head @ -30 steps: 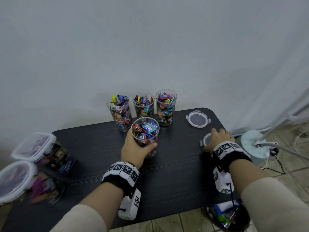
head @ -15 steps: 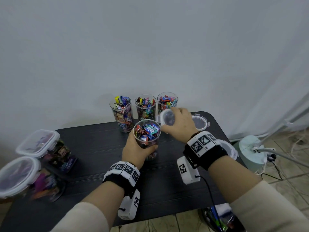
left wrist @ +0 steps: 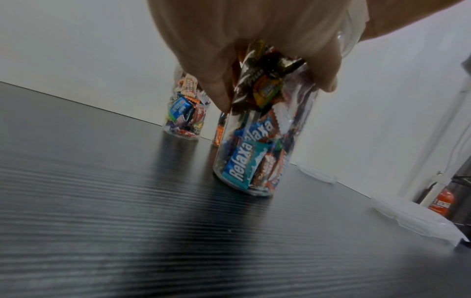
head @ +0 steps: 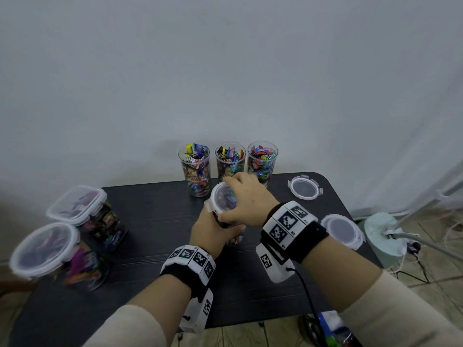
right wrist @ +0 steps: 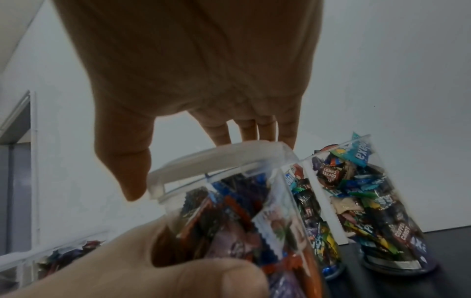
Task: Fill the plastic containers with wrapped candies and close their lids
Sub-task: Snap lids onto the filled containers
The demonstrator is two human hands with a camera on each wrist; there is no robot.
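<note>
**Lid meeting candy-filled container at mid-table**

Front container (head: 234, 236) of wrapped candies (left wrist: 241, 161) upright near the middle of the black table (head: 150, 221), base flat on the surface. Gripped round its clear wall by the left hand (head: 213, 231), thumb and fingers (left wrist: 219, 90) curled about the upper half. Topped by a round white-rimmed lid (head: 221, 200), tilted, its near edge lower over the rim and one clip tab (right wrist: 156, 187) hanging free at the side. Held from above by the right hand (head: 246, 201), fingertips (right wrist: 265, 131) on the far edge of the lid and thumb at the near edge, fingers bent over it. Whether seated all round the rim: cannot tell.

Just behind this container, toward the wall: three open-topped containers (head: 196, 169) in a row, each packed with candies to the brim, none lidded.

To the right of it, well apart: one loose round lid (head: 305, 187) flat near the far right corner of the table, another loose lid (head: 342, 230) at the right edge, partly behind the right wristband.

To the left of it, well apart: a square container with clipped lid (head: 76, 205) and, nearer the front edge, a round container with clipped lid (head: 43, 249), both blurred, both showing coloured wrappers through the plastic.

Beyond the right table edge, on the tiled floor: a pale green stand base (head: 383, 236) with cables.
</note>
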